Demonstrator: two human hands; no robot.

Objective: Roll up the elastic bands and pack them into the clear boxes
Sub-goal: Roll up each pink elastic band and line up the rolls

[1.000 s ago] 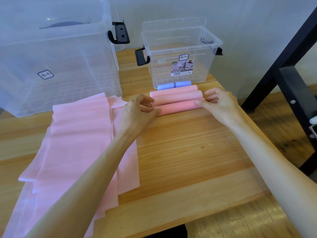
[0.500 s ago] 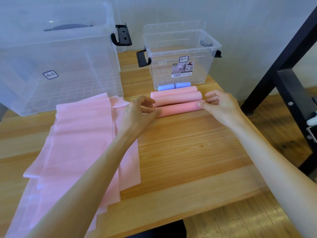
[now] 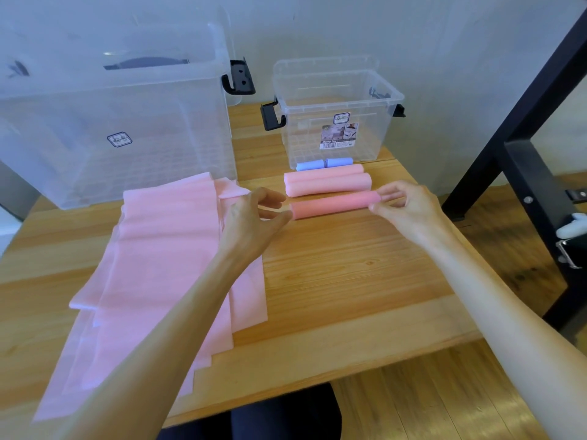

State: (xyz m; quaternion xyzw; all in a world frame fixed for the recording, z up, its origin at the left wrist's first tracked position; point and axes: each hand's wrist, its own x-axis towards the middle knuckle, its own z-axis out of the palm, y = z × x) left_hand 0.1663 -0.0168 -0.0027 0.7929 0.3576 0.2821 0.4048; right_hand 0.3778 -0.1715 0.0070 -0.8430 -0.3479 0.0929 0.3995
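Observation:
Three pink rolled bands lie in front of the small clear box. The nearest, darker pink roll sits a little apart from the other two rolls. My right hand pinches its right end between thumb and fingers. My left hand has relaxed fingers, and its thumb tip touches the roll's left end. Two small blue rolls lie against the box front. A stack of flat pink bands spreads over the left of the table.
A large clear box stands at the back left, with black latches on both boxes. A black metal frame rises at the right, past the table's edge. Bare wooden table lies between my arms.
The nearest pink roll has come away from the other two rolls, toward me. Both hands have shifted from on top of it to its ends.

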